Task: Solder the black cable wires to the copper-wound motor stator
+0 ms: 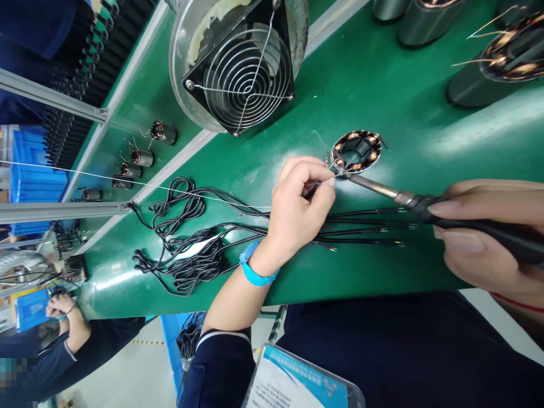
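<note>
My left hand (300, 207) is closed in a pinch at the near left edge of a motor stator (374, 148) with copper windings, which stands on the green bench. Between its fingers are a black cable (312, 191) and a thin silvery solder wire (212, 197), which runs in from the far left. A blue wrist strap is on that arm. My right hand (484, 238) grips the black handle of a soldering iron (378, 188). The iron's tip meets the stator's rim beside my left fingertips; the exact contact point is too small to make out.
Coiled black cables (199, 255) lie left of my hand, their stripped ends passing under it. A fan with a wire guard (249, 90) stands behind. Larger stators (471, 88) stand at upper right, several small ones (164, 133) beyond a rail. A co-worker's hands (62, 306) show at lower left.
</note>
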Action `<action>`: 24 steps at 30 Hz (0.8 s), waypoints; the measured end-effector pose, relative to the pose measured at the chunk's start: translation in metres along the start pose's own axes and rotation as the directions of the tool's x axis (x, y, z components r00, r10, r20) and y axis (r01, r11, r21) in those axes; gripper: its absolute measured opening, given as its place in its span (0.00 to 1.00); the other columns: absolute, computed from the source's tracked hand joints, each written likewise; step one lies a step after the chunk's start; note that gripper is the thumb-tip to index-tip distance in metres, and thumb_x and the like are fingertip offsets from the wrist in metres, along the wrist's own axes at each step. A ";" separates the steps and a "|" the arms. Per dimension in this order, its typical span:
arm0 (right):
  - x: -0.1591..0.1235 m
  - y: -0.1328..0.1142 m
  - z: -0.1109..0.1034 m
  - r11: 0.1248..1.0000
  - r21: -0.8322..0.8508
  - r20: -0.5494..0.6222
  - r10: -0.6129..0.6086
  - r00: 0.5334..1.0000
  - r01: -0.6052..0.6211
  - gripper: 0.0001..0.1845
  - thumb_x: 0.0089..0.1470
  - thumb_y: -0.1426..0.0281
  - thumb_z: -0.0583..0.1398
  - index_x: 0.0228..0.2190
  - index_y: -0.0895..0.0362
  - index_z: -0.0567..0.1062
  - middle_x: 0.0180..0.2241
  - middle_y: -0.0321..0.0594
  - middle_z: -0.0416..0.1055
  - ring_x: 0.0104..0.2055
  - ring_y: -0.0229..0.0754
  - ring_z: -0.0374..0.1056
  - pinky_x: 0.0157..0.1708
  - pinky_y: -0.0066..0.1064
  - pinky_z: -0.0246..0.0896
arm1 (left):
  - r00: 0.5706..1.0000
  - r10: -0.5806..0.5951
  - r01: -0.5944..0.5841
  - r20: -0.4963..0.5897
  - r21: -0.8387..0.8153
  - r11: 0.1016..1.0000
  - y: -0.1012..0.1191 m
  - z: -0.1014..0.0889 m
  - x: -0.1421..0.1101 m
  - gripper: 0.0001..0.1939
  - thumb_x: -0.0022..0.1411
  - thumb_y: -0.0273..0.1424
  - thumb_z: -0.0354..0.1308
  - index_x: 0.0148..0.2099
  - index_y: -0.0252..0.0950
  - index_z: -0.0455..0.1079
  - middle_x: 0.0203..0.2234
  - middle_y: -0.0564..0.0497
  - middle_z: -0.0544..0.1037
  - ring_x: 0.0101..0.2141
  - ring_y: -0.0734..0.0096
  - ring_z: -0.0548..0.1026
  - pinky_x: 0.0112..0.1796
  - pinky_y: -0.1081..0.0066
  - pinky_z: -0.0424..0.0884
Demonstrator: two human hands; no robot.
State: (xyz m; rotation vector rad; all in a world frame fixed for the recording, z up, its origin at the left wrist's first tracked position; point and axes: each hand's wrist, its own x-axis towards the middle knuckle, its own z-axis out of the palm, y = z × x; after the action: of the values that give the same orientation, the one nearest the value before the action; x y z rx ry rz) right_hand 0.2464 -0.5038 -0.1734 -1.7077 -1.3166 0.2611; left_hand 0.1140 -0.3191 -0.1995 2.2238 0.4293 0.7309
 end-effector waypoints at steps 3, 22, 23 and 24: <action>0.004 -0.001 0.000 0.996 -0.012 0.035 -0.086 0.996 0.087 0.06 0.65 0.63 0.57 0.36 0.47 0.74 0.26 0.37 0.70 0.22 0.36 0.70 0.12 0.25 0.52 | 0.999 -0.030 0.030 0.017 0.001 1.000 0.000 0.000 0.000 0.05 0.69 0.32 0.54 0.38 0.39 0.68 0.39 0.48 0.75 0.41 0.68 0.74 0.35 0.68 0.71; 0.005 0.009 0.008 0.993 -0.118 -0.087 -0.043 0.995 0.032 0.13 0.61 0.66 0.62 0.48 0.45 0.76 0.35 0.39 0.75 0.32 0.43 0.73 0.34 0.38 0.72 | 1.000 0.012 -0.012 0.024 0.020 1.000 -0.002 0.000 0.002 0.05 0.70 0.31 0.53 0.39 0.39 0.67 0.39 0.47 0.74 0.43 0.66 0.74 0.40 0.65 0.72; 0.006 0.010 0.008 0.993 -0.118 -0.075 -0.010 0.997 0.001 0.14 0.61 0.63 0.61 0.49 0.44 0.76 0.38 0.39 0.77 0.34 0.44 0.75 0.38 0.39 0.72 | 1.000 0.012 -0.013 0.024 0.022 1.000 -0.002 0.000 0.002 0.04 0.69 0.31 0.53 0.39 0.39 0.67 0.39 0.47 0.74 0.43 0.66 0.74 0.40 0.65 0.72; 0.007 0.011 0.008 0.993 -0.110 -0.075 0.042 0.996 -0.050 0.16 0.62 0.60 0.61 0.51 0.44 0.76 0.40 0.38 0.78 0.36 0.45 0.76 0.40 0.40 0.72 | 1.000 0.013 -0.014 0.025 0.024 1.000 -0.002 0.000 0.002 0.04 0.69 0.31 0.53 0.39 0.39 0.67 0.39 0.47 0.74 0.43 0.66 0.74 0.40 0.65 0.72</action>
State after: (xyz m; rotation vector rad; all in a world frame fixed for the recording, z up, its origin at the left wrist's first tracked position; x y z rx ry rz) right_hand 0.2508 -0.4931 -0.1834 -1.8262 -1.2599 0.1524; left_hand 0.1153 -0.3170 -0.1999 2.2584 0.4137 0.7081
